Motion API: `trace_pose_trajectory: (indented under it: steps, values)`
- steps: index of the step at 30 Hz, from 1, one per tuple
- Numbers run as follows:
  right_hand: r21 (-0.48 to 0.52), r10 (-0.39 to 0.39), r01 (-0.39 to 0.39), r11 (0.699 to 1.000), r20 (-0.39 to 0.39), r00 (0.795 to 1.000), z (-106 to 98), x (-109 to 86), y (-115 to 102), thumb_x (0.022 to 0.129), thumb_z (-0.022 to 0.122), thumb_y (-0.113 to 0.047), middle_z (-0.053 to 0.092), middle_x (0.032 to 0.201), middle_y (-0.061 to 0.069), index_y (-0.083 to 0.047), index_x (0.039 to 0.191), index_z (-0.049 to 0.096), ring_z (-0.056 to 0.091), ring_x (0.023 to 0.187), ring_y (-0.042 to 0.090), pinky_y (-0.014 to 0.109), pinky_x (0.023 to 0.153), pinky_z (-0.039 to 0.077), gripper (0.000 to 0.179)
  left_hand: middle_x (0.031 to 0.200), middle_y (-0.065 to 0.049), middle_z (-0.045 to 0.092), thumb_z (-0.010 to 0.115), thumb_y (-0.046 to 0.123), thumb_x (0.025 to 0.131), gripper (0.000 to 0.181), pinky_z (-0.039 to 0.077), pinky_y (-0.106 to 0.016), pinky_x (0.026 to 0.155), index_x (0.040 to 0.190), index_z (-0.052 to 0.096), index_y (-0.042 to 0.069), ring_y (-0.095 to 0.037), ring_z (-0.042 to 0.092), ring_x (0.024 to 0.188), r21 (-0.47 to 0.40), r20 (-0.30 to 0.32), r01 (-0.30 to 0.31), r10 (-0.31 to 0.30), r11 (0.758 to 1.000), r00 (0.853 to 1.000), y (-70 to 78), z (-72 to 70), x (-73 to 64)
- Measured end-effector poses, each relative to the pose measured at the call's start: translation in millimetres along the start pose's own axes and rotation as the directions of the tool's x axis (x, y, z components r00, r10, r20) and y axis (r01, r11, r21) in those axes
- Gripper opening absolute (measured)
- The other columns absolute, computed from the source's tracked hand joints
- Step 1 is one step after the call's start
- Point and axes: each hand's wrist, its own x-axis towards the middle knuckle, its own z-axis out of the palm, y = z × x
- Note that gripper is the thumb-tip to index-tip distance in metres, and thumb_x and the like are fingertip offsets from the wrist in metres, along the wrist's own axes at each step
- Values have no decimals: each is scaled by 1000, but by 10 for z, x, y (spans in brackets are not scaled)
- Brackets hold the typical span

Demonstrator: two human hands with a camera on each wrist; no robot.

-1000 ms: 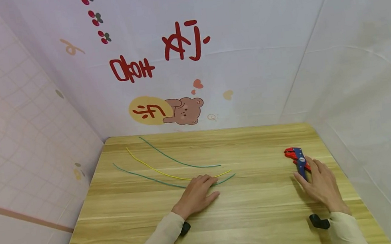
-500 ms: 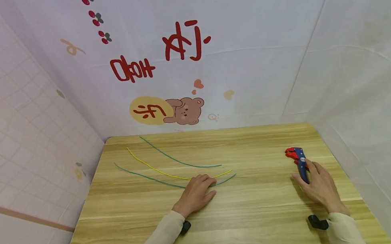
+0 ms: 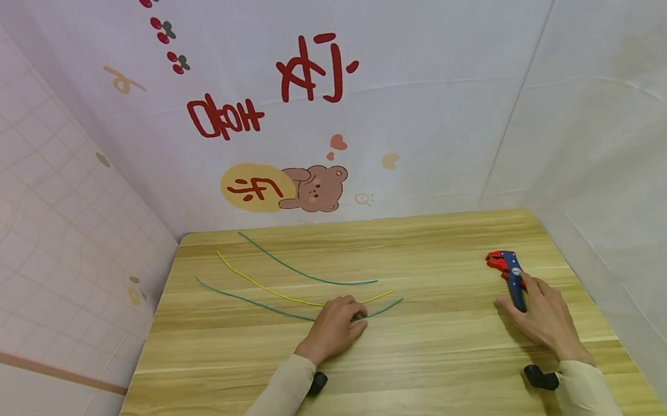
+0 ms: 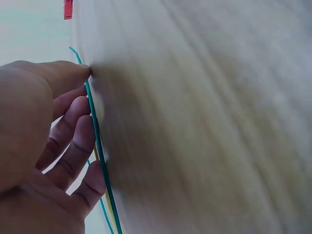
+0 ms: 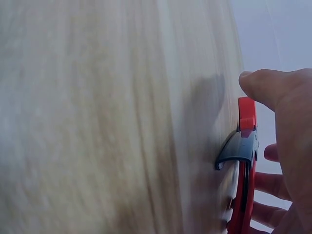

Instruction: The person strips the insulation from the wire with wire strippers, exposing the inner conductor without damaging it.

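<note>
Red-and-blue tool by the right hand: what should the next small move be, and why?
Probably bring the thumb of the right hand in toward the fingers, to grip the red-and-blue tool by its handle. In the right wrist view the fingers reach beyond the handle, while the thumb stands apart from the tool, so the grip does not look closed yet.

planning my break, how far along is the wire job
Seemingly done: far green wire, yellow wire and near green wire lie apart. In hand: left hand at the latter, right hand at the tool. Remaining, probably: using it on them; no wire reaches it yet.
</note>
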Motion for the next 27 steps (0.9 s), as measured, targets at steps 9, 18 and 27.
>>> trace_pose_trajectory:
  steps: [9, 18, 27]
  values:
    - [-8, 16, -15, 1000, 25, 1000, -34, 4, -1, 106, 77, -49, 51, 154, 48, 17, 161, 42, 48, 132, 74, 83, 107, 44, 93, 100, -2, 77, 83, 13, 103, 4, 58, -32, 85, 107, 85, 11, -17, 73, 92, -53, 0, 30, -30, 998, 1000, 27, 2, 39]
    - [-31, 0, 0, 1000, 6, 1000, -34, 6, 4, 104, 80, -43, 53, 151, 49, 20, 158, 44, 51, 126, 70, 80, 104, 46, 91, 97, -1, 76, 81, 9, 103, 7, 56, -28, 82, 101, 83, 15, -17, 71, 90, -65, 1, 47, -47, 997, 999, 55, 9, 56]
    - [-53, -8, 7, 999, -11, 1000, -25, 33, 27, 103, 81, -34, 55, 146, 50, 24, 153, 46, 53, 121, 69, 76, 101, 46, 84, 94, 0, 74, 79, 9, 105, 10, 52, -26, 80, 98, 82, 15, -14, 67, 86, -64, 17, 70, -69, 995, 997, 70, 3, 83]
